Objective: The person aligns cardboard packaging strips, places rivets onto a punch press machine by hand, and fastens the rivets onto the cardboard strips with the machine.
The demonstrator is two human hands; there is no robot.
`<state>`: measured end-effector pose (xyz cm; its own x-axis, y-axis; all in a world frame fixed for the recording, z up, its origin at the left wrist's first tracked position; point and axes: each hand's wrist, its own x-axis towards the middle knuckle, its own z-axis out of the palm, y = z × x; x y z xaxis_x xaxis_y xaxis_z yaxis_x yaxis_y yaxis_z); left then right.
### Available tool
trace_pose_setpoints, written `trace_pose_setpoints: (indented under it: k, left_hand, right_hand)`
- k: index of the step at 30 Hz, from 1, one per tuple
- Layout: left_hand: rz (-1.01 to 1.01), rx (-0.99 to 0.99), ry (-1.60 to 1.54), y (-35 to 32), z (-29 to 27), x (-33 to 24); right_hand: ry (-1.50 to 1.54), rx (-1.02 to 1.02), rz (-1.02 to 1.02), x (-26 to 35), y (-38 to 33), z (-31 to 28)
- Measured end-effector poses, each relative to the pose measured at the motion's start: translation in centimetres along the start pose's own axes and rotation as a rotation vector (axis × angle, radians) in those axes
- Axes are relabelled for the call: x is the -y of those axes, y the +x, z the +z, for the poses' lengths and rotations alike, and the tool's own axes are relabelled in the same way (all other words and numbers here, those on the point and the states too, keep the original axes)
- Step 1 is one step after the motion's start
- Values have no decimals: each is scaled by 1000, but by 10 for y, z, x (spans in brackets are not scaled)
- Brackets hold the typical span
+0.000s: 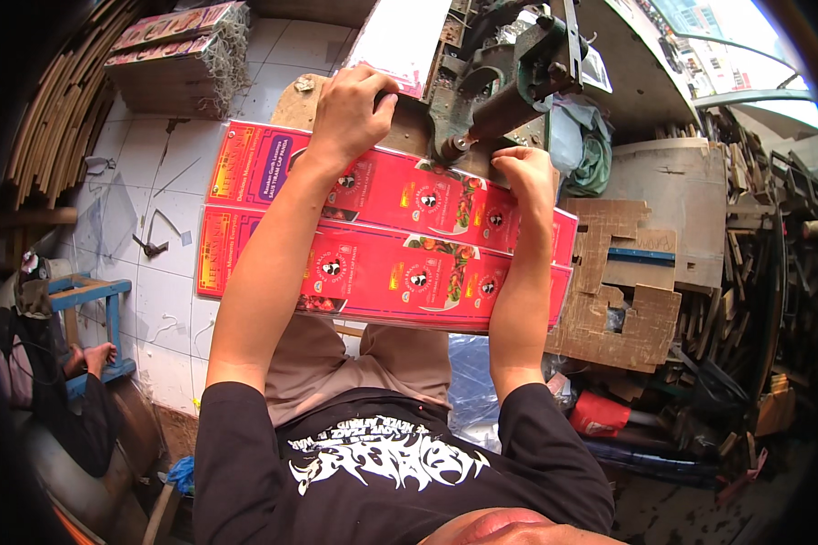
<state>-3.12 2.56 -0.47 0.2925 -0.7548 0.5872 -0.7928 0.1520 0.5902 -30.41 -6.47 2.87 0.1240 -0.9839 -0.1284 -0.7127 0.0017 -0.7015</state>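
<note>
Two red printed panels [391, 282], long and glossy with panda pictures, lie side by side across my lap and the worktop's near edge. Over the far panel reaches my left hand [353, 111], its fingers curled beside the near end of a white sheet stack [398, 41]; what they grip, if anything, is hidden. A dark metal press [500, 113] stands over the far panel's edge, its rod tip [459, 143] close to the panel. Just right of that tip, my right hand [525, 177] has its fingertips pinched together; any small item in them cannot be made out.
Bundled printed boards with strings [180, 59] sit on the tiled floor at far left. At right lie a cut cardboard piece [613, 291] and piled wood strips [745, 236]. Another person's foot [98, 357] rests by a blue stool [109, 318] at left.
</note>
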Motion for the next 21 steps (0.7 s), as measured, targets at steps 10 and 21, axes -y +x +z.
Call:
trace_pose_setpoints:
  k: [10,21]
  left_hand:
    - [8,0,6,-2,0,1]
    - [0,14,17,-1,-3,-2]
  right_hand:
    - [-106,-69,-57,-1,2,5]
    - [-28,-29,28,9,0,1]
